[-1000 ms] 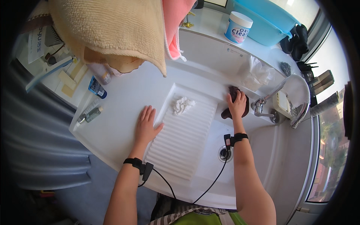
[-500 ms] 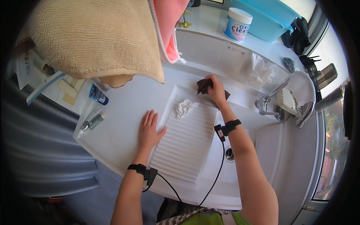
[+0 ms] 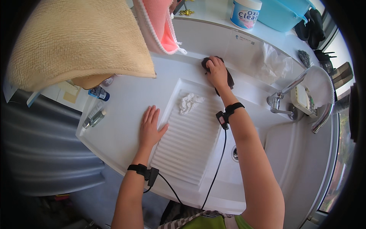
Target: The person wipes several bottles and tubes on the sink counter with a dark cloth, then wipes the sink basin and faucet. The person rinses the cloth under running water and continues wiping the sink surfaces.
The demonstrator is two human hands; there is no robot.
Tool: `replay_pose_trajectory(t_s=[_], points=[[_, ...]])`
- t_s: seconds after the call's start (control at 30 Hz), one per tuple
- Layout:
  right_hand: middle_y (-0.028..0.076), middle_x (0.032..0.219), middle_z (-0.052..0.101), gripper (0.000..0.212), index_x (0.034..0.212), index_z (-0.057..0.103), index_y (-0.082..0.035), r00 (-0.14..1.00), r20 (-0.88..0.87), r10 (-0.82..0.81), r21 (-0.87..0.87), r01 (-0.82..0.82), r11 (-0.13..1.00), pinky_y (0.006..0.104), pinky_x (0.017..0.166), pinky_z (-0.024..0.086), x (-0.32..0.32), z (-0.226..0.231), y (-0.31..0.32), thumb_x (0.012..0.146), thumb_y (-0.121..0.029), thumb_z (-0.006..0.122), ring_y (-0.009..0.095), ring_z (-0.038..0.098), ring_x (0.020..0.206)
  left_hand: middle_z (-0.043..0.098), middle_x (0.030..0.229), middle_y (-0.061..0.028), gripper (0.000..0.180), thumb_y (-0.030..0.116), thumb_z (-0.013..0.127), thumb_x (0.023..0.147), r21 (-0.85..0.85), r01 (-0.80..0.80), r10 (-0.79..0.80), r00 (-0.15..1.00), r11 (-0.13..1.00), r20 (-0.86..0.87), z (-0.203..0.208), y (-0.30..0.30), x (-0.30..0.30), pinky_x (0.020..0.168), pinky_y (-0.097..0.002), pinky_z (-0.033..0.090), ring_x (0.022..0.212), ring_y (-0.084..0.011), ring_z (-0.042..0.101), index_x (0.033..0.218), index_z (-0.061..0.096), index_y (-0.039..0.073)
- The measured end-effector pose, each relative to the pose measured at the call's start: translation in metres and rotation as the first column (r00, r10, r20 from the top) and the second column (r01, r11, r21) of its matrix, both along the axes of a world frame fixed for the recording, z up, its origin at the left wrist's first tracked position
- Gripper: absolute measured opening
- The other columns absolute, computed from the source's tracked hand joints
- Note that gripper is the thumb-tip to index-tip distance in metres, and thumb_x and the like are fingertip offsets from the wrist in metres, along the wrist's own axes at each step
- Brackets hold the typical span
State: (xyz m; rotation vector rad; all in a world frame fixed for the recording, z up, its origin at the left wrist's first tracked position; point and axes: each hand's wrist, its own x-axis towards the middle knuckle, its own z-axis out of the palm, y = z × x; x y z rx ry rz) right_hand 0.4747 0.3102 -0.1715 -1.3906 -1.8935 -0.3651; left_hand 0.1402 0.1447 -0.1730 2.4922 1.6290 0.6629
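Note:
My right hand [image 3: 218, 74] presses a dark brown cloth [image 3: 230, 80] onto the white surface behind the ridged washboard [image 3: 183, 152]. Its fingers are bent over the bunched cloth, part of which stays hidden under the palm. Flat on the counter [image 3: 126, 118], left of the washboard, rests my left hand [image 3: 150, 128], fingers stretched and holding nothing. A crumpled white wad [image 3: 190, 103], like tissue or thin cloth, lies on the upper ridges between my hands. Both wrists carry black straps with cables.
Beige [image 3: 80, 42] and pink [image 3: 158, 26] towels hang at upper left. A chrome faucet [image 3: 280, 103] and drain [image 3: 235, 154] are on the right. Small tubes [image 3: 94, 119] lie at the left edge; a white-lidded tub [image 3: 246, 14] and blue basin [image 3: 280, 15] stand on the back ledge.
My right hand has moved the brown cloth slightly farther back, and its fingers now lie flatter over it. The left hand stays in place. The whole view has shifted a little.

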Motion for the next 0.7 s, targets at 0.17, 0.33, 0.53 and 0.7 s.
replay_pose_trajectory(t_s=[0.17,0.33,0.53,0.7], points=[[0.002,0.113,0.057,0.028,0.094,0.056,-0.012,0.995,0.099,0.011,0.03,-0.014,0.999,0.0359,0.082,0.051,0.017,-0.001,-0.006,0.07,0.002,0.062,0.024,0.054,0.109,0.043,0.143,-0.0154,0.061,0.026,0.072,0.08,0.018,0.008,-0.009,1.0,1.0,0.01,-0.002,0.001,-0.001,0.109,-0.0431,0.033,0.135,-0.0342,0.036,0.13,0.051,0.001],[0.001,0.111,0.06,0.024,0.092,0.06,-0.014,0.991,0.088,-0.102,0.023,0.101,0.995,0.0352,0.08,0.053,0.05,-0.002,-0.032,0.073,0.001,0.059,0.023,0.057,0.106,0.044,0.143,-0.0147,0.06,0.026,0.071,0.08,0.031,0.015,-0.016,0.999,0.999,0.029,-0.005,0.0,-0.002,0.11,-0.0425,0.033,0.135,-0.0328,0.036,0.131,0.051,0.002],[0.003,0.115,0.061,0.03,0.091,0.063,-0.011,0.992,0.111,-0.061,-0.015,0.063,0.998,0.0369,0.082,0.053,0.084,0.007,-0.054,0.067,0.006,0.061,0.026,0.058,0.108,0.044,0.143,-0.0151,0.061,0.032,0.068,0.082,0.019,-0.012,0.012,1.0,1.0,-0.008,-0.004,0.0,-0.002,0.113,-0.0433,0.029,0.136,-0.0314,0.036,0.131,0.051,0.001],[0.003,0.114,0.062,0.029,0.089,0.063,-0.01,0.998,0.061,-0.006,0.025,0.004,1.0,0.0374,0.084,0.052,0.063,0.004,-0.036,0.066,0.007,0.062,0.027,0.058,0.109,0.044,0.143,-0.0152,0.061,0.033,0.067,0.082,0.03,-0.016,0.016,1.0,0.999,-0.011,-0.002,0.0,-0.001,0.113,-0.0433,0.029,0.136,-0.0311,0.036,0.131,0.05,0.001]])
